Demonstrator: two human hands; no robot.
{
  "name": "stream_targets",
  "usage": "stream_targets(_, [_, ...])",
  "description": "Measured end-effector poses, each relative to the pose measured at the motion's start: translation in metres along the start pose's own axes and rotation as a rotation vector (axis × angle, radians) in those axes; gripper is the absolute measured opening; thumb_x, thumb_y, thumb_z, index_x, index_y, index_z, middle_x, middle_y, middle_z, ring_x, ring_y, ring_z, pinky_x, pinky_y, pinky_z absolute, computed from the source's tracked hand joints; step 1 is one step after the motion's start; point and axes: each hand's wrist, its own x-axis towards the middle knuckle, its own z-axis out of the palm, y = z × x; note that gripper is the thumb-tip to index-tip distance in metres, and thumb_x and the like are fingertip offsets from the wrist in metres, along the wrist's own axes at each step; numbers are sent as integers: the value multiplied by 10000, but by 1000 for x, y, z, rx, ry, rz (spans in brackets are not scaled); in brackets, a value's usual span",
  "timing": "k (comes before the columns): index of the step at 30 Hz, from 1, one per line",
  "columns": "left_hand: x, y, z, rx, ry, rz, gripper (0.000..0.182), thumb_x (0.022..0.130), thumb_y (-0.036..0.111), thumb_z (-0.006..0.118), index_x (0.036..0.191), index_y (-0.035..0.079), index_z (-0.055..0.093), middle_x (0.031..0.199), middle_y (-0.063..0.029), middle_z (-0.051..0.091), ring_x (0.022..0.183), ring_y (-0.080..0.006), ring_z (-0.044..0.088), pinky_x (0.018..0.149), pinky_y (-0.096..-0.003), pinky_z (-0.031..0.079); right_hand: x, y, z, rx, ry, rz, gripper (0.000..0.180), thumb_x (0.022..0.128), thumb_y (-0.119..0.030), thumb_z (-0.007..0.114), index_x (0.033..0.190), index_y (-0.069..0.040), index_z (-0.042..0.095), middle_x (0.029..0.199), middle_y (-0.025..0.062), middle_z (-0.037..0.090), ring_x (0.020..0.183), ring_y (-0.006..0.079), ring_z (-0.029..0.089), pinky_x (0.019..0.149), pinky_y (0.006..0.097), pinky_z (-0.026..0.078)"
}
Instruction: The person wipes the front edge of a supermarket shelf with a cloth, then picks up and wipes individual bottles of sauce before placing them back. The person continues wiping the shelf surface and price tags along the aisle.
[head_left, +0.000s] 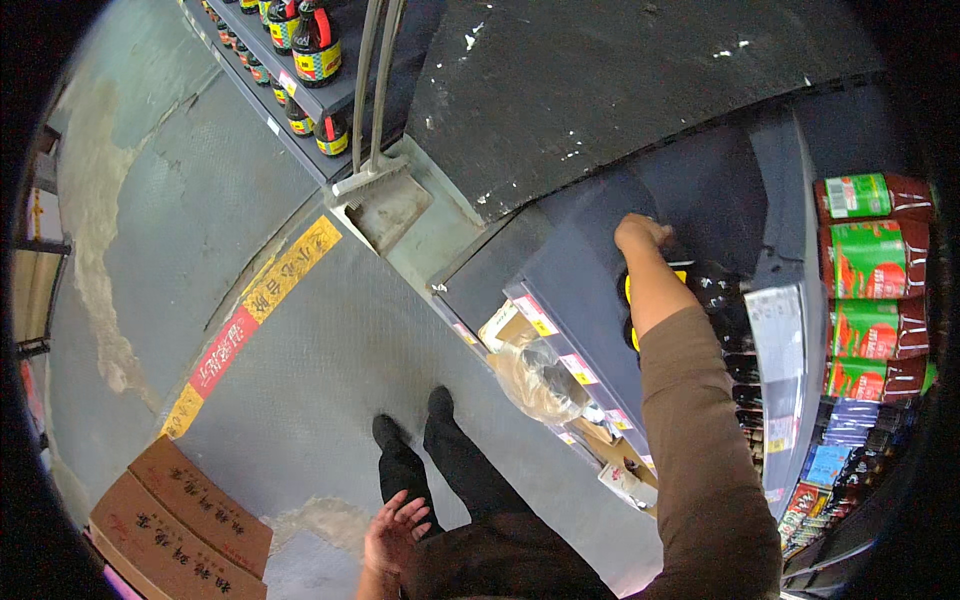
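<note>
My right arm stretches out over a grey metal shelf (577, 277) on the right. At its end my right hand (641, 229) is beside a row of dark bottles (716, 296) with yellow on some of them. The fingers curl away from me, so I cannot tell whether they hold anything. Low in front of my body, my left hand (396, 529) hangs with bare palm and fingers apart. Price tags (577, 367) line the shelf's front edge.
Brown cardboard cartons (180, 525) stand at lower left. A broom (371, 176) and dustpan (394, 214) occupy the gap between shelf units. Handled dark bottles (316, 49) fill the upper-left shelf. A plastic bag (536, 382) bulges from the bottom shelf. A printed strip (255, 322) crosses the floor.
</note>
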Motion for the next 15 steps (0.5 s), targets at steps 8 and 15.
stream_targets(8, [27, -9, -5, -87, 43, 16, 516, 894, 329, 501, 1324, 58, 411, 1212, -186, 558, 1069, -318, 566, 873, -447, 475, 81, 9, 11, 407, 150, 331, 372, 863, -224, 586, 1206, -81, 593, 1270, 96, 552, 1110, 322, 559, 942, 534, 351])
stream_targets(15, [41, -15, -9, -119, 34, 39, 512, 901, 327, 485, 1328, 57, 403, 1215, -195, 552, 1072, -321, 564, 873, -446, 475, 123, -11, 10, 616, 554, 367, 265, 902, -224, 484, 1040, -91, 667, 1126, 134, 634, 1041, 300, 609, 889, 440, 433])
